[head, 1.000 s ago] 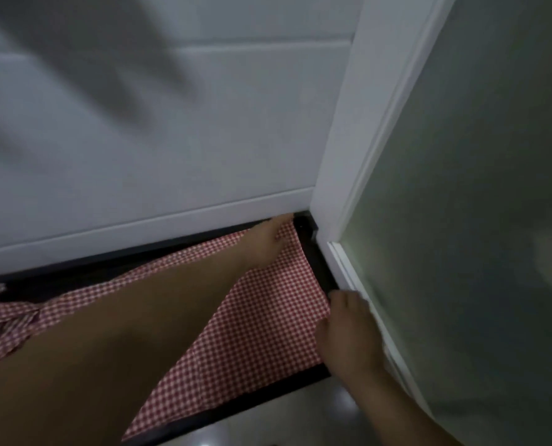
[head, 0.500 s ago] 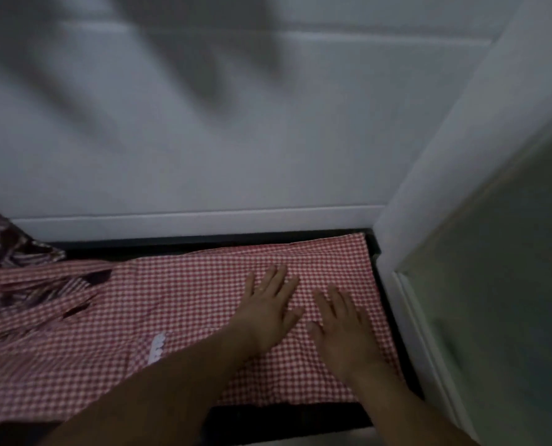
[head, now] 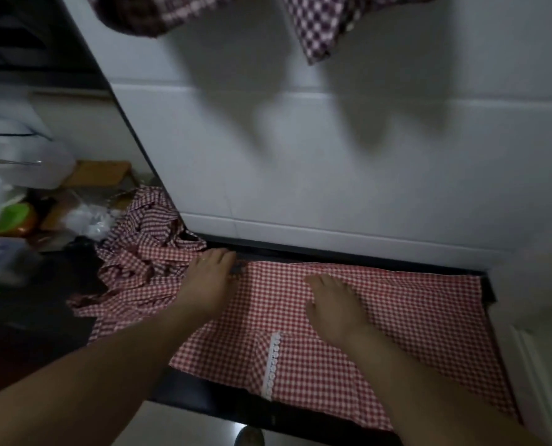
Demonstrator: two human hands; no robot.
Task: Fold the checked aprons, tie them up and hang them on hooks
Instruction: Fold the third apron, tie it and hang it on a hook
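L hand (head: 208, 281) has slid out to 9 o'clock from R hand (head: 332, 305), both flat, fingers straight, pressing the red-checked apron (head: 413, 317), smooth at 3 o'clock, bunched at 9.

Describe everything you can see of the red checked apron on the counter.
The apron is thin-looking red-and-white checked cloth with a white lace strip near its front edge. Its right part lies spread flat on the dark counter beside the white wall; its left part is bunched up. The left hand and right hand rest flat on it.
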